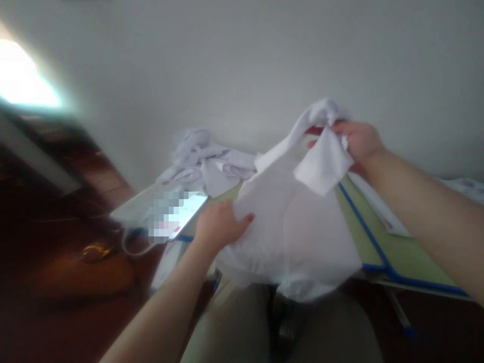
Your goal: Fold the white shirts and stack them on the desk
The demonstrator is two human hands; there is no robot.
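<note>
A white cloth garment [295, 232] hangs in front of me over the near edge of a green table [401, 247]. My right hand [359, 141] is raised at the upper right, fingers closed on a bunched top corner of the cloth. My left hand [219, 224] presses against the cloth's left edge with fingers curled on it. The lower part of the cloth drapes down toward my lap.
A pile of other white cloths [207, 159] lies at the table's far left by the white wall. A phone [181, 214] with a lit screen rests on the left part of the table, with a white cable [130, 244] below it. Dark wooden furniture [56, 227] stands at left.
</note>
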